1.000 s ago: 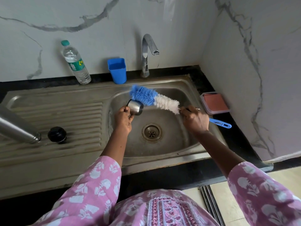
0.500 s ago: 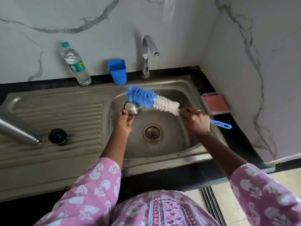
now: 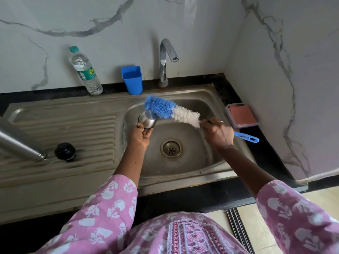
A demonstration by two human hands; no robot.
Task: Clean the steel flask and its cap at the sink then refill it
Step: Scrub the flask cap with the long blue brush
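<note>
From the head view, the left hand (image 3: pixel 141 136) pinches the steel cap (image 3: pixel 148 119) at its lower rim, holding it up over the sink (image 3: pixel 211 162) basin. The right hand (image 3: pixel 218 133) is clenched around the handle of the bottle brush (image 3: pixel 172 111), whose blue bristle tip touches the cap's upper side. The flask (image 3: pixel 20 145) lies on its side on the ribbed draining surface (image 3: pixel 73 129) at the left, with a black stopper (image 3: pixel 65 151) just beside its mouth. No water shows at the tap (image 3: pixel 166 59). To scrub well, I judge the cap should be turned so its open side meets the bristles. The rim needs a firm grip against the brush's push, and the twisting is best done low over the drain (image 3: pixel 171 148), so drips stay in the basin.
</note>
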